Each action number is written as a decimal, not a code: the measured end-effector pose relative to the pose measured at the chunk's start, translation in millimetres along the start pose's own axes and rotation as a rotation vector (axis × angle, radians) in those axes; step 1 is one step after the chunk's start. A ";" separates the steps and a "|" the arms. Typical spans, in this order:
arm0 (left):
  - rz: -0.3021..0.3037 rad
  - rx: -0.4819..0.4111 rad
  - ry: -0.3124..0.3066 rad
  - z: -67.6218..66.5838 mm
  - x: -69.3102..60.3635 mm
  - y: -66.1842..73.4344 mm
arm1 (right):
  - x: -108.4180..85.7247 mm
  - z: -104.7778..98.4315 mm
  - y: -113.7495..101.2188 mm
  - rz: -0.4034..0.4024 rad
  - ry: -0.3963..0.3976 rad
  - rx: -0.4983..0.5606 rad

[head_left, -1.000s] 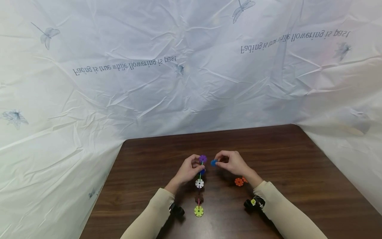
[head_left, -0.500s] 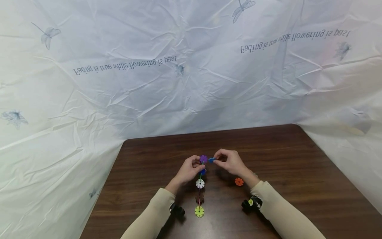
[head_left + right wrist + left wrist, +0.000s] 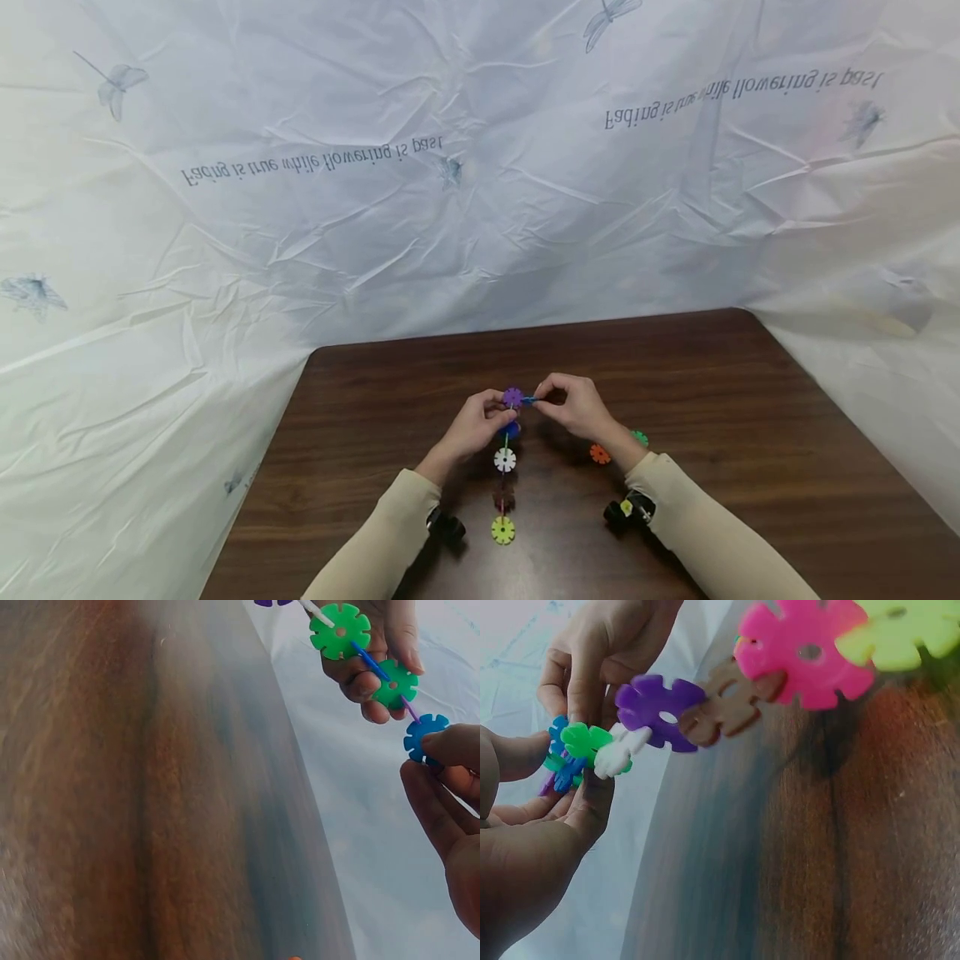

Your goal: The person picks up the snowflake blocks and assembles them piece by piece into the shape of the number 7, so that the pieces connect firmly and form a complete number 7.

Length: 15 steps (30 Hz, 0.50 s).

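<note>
A chain of notched plastic snowflake discs hangs from my left hand (image 3: 472, 425), whose fingers and thumb pinch it near its upper end. The purple disc (image 3: 512, 397) tops the chain; below come a dark blue disc (image 3: 510, 430), a white disc (image 3: 505, 459), a brown disc (image 3: 503, 500) and, lowest, a yellow-green disc (image 3: 503, 530). A pink disc (image 3: 802, 652) shows near that end in the left wrist view. Between thumb and fingers, my right hand (image 3: 581, 408) pinches a blue snowflake disc (image 3: 416, 742), its edge meeting the purple disc. Fingers partly cover both discs.
An orange disc (image 3: 599, 453) and a green disc (image 3: 639, 437) lie by the right forearm on the dark wooden table (image 3: 375, 375). A white printed sheet (image 3: 480, 225) hangs behind and at the sides. Each wrist wears a small black camera.
My right hand has moved left, bringing the blue disc from apart to the purple disc's edge. The blue disc has turned edge-on. My left hand has stayed almost still.
</note>
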<state>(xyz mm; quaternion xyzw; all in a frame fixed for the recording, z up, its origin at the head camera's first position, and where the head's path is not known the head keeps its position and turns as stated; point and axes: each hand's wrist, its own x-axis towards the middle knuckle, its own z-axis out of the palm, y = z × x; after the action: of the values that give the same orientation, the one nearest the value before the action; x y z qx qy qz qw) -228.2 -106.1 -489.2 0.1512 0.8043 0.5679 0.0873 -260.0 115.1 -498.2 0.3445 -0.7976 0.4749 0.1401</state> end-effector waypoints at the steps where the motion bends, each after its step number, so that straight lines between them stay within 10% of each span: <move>1: -0.001 -0.001 0.002 -0.2 0.2 0.0 | 0.2 0.6 0.3 -0.003 0.005 -0.002; 15: -0.009 0.029 -0.039 -0.8 -1.0 0.7 | -1.2 8.7 0.7 -0.010 0.058 -0.054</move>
<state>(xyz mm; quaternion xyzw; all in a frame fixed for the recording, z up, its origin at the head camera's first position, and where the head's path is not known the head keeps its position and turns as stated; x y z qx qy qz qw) -227.4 -106.9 -488.4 0.1599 0.8114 0.5527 0.1031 -258.7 108.4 -503.8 0.3305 -0.8040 0.4623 0.1750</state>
